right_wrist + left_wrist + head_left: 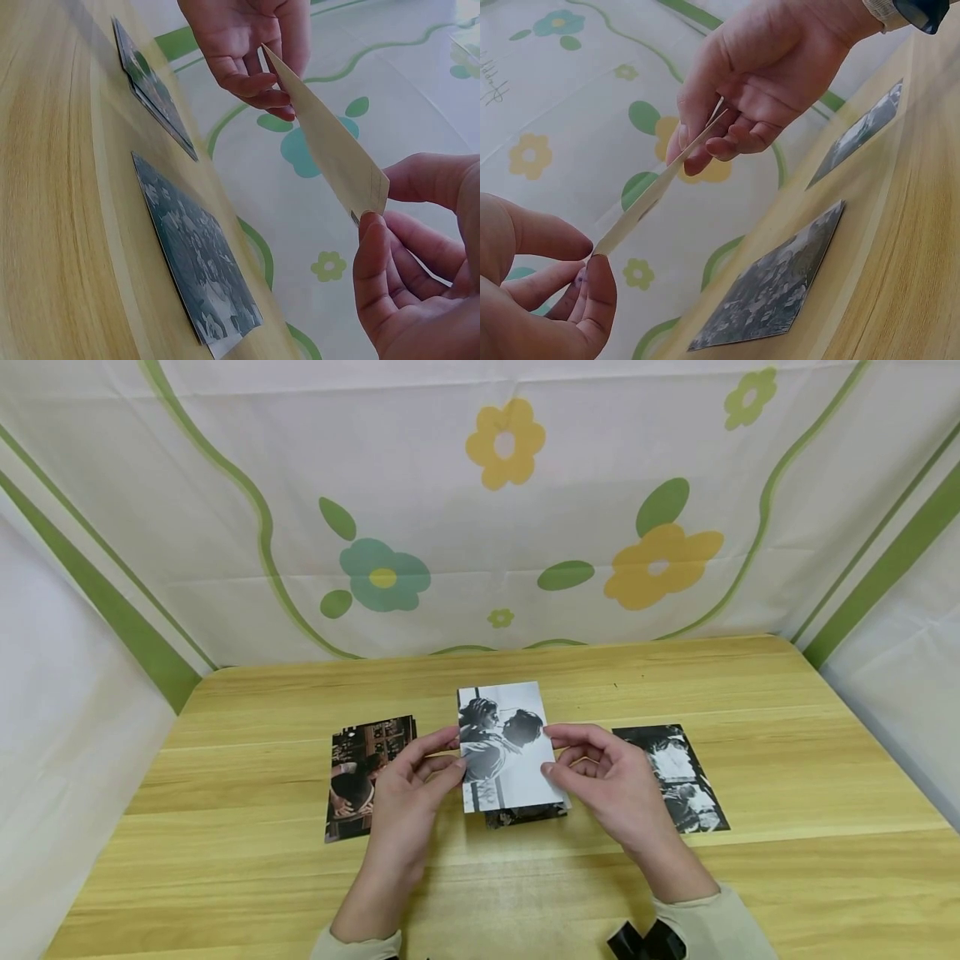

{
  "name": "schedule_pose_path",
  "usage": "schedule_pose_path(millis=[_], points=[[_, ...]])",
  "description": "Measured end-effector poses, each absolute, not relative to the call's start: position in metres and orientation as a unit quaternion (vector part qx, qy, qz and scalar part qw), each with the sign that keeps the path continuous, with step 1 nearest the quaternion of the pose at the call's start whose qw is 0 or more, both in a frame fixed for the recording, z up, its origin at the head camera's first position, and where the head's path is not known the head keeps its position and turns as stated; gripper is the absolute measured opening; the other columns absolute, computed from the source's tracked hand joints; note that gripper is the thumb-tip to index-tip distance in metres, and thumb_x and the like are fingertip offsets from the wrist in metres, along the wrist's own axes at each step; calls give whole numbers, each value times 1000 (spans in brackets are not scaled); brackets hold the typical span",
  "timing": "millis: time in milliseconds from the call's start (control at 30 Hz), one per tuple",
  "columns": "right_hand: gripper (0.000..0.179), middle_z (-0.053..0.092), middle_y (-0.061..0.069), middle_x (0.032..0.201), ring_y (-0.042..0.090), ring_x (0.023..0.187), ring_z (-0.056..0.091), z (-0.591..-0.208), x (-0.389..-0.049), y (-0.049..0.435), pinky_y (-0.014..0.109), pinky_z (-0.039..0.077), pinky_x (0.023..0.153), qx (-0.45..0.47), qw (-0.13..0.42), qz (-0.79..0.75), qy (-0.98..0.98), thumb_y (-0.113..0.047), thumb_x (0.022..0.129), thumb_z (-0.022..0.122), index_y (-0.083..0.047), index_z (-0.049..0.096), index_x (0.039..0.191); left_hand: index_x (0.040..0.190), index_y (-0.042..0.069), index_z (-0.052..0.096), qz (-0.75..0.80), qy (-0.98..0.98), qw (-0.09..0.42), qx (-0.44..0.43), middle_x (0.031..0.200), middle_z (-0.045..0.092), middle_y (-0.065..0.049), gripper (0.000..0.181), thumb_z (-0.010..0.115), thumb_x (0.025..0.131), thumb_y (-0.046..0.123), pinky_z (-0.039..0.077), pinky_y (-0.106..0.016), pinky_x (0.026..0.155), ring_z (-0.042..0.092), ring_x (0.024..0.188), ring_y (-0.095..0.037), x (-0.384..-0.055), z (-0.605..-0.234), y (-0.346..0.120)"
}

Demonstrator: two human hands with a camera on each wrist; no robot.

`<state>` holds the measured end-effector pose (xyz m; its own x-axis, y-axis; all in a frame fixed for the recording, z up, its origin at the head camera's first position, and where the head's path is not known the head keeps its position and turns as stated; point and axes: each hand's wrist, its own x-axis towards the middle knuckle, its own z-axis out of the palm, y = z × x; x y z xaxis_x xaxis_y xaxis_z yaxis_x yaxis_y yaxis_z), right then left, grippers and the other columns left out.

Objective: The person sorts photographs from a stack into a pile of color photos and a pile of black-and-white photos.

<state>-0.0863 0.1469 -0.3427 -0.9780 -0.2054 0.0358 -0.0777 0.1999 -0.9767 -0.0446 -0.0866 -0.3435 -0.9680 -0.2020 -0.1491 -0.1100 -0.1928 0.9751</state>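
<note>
A black-and-white photo card (510, 777) showing two people is held up over the middle of the table. My left hand (408, 793) pinches its left edge between thumb and fingers, and my right hand (618, 785) pinches the right edge. In the left wrist view, the far end of the held card (649, 199) splits into two thin edges. Its plain cream back (334, 154) faces the right wrist camera. Below, on the wood, lies another dark photo card (528, 815), mostly hidden from the head view by the held one.
On the left lies a slightly fanned pile of colour photo cards (351, 785), partly behind my left hand. A black-and-white photo card (693, 802) lies at the right. The wooden table (247, 793) ends at a white flowered cloth (450, 510) behind and at the sides.
</note>
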Motion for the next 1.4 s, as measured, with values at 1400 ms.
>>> schedule_pose_path(millis=[1400], points=[[44, 71, 13, 123, 13, 99, 69, -345, -87, 149, 22, 61, 82, -72, 57, -614, 784, -4, 88, 85, -9, 73, 131, 135, 0, 70, -769, -626, 24, 130, 131, 68, -12, 42, 72, 94, -8, 60, -22, 97, 68, 113, -17, -46, -345, -85]])
